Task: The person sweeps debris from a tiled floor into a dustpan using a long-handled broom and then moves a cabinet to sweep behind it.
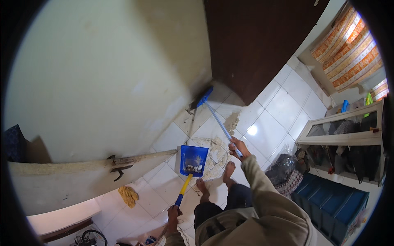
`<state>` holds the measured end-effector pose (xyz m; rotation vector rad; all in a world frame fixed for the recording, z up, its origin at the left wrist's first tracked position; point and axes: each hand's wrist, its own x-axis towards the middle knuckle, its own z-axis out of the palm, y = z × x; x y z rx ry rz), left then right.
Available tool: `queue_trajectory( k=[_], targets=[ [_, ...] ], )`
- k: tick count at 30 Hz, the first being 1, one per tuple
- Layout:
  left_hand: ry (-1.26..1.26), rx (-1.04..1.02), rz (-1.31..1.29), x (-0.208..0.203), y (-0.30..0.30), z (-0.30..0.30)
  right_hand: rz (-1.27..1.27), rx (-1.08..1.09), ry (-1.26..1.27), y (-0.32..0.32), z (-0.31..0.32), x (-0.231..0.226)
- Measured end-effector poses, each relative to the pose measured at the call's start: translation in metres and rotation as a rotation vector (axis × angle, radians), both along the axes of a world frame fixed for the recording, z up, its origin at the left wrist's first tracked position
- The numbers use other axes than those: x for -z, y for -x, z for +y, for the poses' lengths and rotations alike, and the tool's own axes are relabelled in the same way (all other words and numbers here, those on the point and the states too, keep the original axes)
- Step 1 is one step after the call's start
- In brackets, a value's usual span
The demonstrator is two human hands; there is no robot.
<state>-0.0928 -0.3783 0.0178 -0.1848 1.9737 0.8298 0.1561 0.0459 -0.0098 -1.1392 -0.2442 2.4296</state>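
Note:
My left hand (173,213) is closed around the blue end of a dustpan's yellow-and-blue handle. The blue dustpan (193,153) lies at floor level in front of my feet, with pale debris (193,168) gathered near its handle side. Gripped in my right hand (240,148) is the light-blue stick of a broom. It slants away to the left, and the blue broom head (205,96) is at the foot of the wall, beside the dark brown panel. Dark dirt lies by the bristles. Between broom and dustpan runs a line of grime along the tiles.
A patch of broken tile (219,149) and loose rubble (232,122) mark the floor by my bare feet. A hammer (122,171) rests on the low wall's ledge; a yellow cloth (128,196) lies below. Rightward are a white cabinet (340,141), a plastic-covered bundle (283,170) and a blue chest (324,201).

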Motion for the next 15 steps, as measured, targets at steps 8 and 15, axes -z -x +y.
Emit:
queue_trajectory(
  k=[8, 15],
  targets=[
    [-0.087, 0.09, 0.053, -0.003, -0.011, 0.075, 0.119, 0.179, 0.168, -0.01, 0.026, 0.048],
    [-0.037, 0.24, 0.133, 0.016, 0.001, 0.125, -0.051, 0.22, 0.233, -0.089, -0.055, -0.031]
  ],
)
